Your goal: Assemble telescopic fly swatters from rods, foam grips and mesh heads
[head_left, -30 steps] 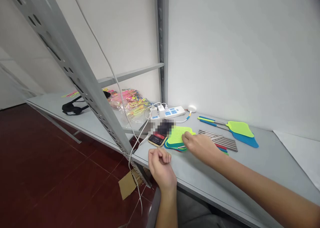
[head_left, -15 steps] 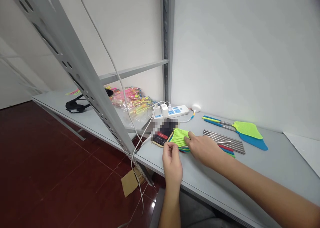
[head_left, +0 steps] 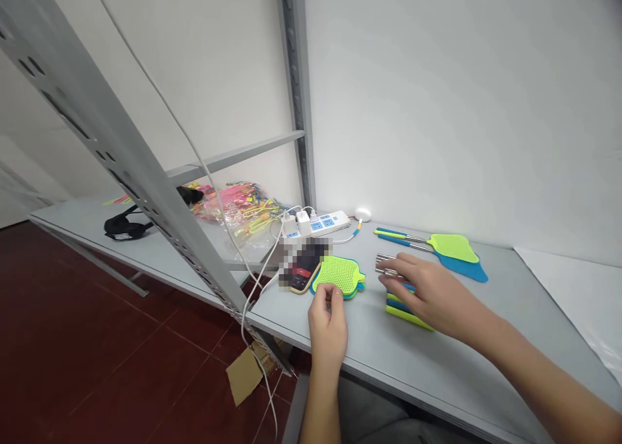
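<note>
My left hand (head_left: 328, 321) is closed in a pinch at the near edge of a stack of mesh fly-swatter heads (head_left: 340, 272), the top one lime green. My right hand (head_left: 435, 295) lies to the right, fingers stretched flat over a bundle of metal rods (head_left: 386, 266). Coloured handle ends, yellow-green and blue (head_left: 408, 313), stick out from under that palm. All of this sits on a grey shelf board (head_left: 369, 347).
A phone (head_left: 301, 274) lies left of the swatter heads, cabled to a power strip (head_left: 323, 222). Two assembled swatters (head_left: 454, 249) lie by the wall. A bag of bright items (head_left: 240, 204) and a black object (head_left: 124, 227) sit further left. A slanted shelf upright (head_left: 121, 149) crosses the foreground.
My right hand left the swatter heads and moved right onto the metal rods. My left hand came forward and pinched the edge of the stack. The camera view swung slightly.
</note>
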`<action>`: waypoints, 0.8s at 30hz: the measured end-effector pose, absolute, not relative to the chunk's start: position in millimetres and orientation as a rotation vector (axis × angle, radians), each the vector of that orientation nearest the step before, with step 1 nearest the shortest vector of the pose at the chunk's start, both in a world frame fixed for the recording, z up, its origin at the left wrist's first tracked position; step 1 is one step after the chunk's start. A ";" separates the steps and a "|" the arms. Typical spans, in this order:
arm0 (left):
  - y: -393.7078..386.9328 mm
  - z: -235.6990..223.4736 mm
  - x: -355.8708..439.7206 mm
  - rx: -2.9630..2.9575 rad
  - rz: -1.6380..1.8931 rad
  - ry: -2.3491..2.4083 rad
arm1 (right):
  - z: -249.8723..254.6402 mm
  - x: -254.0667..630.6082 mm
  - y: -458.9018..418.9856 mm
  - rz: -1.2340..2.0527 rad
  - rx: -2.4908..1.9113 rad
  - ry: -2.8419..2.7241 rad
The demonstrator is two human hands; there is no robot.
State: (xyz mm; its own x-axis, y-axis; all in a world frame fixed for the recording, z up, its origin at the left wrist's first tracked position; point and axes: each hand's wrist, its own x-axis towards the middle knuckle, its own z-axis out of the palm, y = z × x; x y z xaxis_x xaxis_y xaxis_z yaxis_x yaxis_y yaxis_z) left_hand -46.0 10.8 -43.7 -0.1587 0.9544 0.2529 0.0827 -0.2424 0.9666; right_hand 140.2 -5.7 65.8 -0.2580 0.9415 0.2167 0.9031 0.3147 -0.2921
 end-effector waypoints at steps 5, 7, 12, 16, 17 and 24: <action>0.9 -41.4 -33.6 1.506 1.436 1.211 | 83.6 181.7 -43.2 0.352 -1.550 -1.890; -6.1 -37.8 -22.9 1.562 1.399 1.169 | 86.7 195.3 -52.1 0.357 -1.582 -1.782; -18.1 -26.5 7.8 1.732 1.272 1.033 | 81.4 226.4 -51.3 0.401 -1.719 -1.664; -9.0 -20.9 24.9 1.995 1.167 1.012 | 69.7 242.2 -19.5 0.427 -1.825 -1.745; -5.4 -20.3 28.0 2.060 1.129 1.024 | 65.5 244.4 -6.3 0.435 -1.858 -1.776; 4.4 -29.8 34.7 2.315 0.837 1.140 | 20.7 247.2 99.4 0.563 -1.984 -1.947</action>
State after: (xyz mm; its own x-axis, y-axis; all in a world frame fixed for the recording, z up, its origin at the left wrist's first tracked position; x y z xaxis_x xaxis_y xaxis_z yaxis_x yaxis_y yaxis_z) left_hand 34.7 4.4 -29.8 0.4811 0.8131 0.3276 0.5565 -0.5720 0.6026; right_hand 247.2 99.4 20.7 0.0021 0.9979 -0.0650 0.8787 -0.0329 -0.4763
